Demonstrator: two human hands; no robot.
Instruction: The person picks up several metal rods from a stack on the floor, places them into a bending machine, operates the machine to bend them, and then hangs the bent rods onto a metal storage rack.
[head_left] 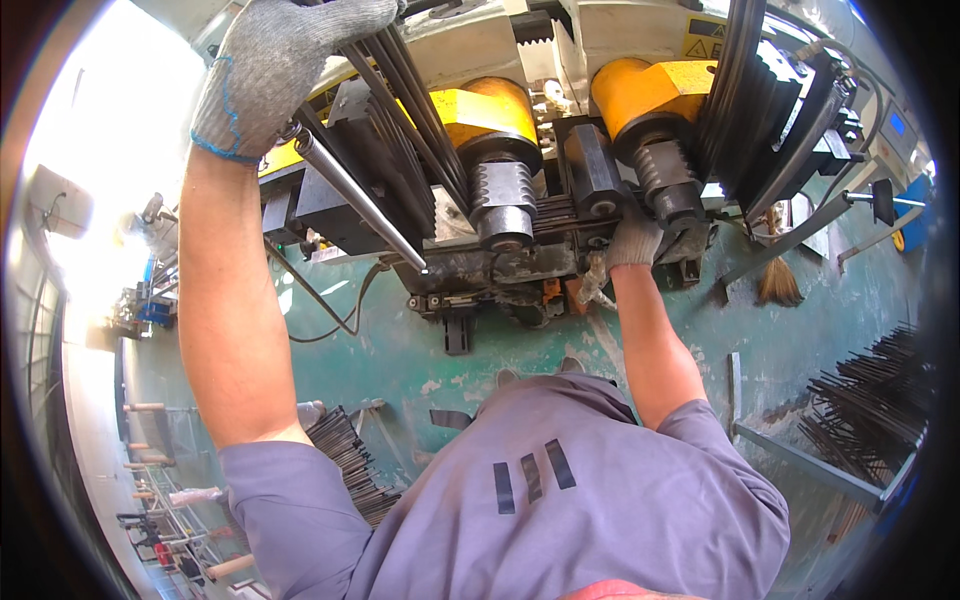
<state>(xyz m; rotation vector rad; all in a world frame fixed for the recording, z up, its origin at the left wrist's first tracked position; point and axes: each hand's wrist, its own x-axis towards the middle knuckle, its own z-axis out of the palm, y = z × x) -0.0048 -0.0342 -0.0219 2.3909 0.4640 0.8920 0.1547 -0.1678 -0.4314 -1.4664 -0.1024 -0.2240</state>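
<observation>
Head view: my gloved left hand point(275, 78) lies over dark rods point(418, 110) slanting down the machine point(488, 112); my gloved right hand point(635, 240) reaches beside a black block point(592, 170); I cannot tell either grip. Farther right, a metal floor rack point(808, 463) holds piled bars point(880, 395).

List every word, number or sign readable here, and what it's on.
Yellow label on pale machine panel: black warning triangles; any print is too small to read.
Blue screen on grey control box: too small and blurred to read.
Shirt: three dark bars, no readable lettering.
</observation>
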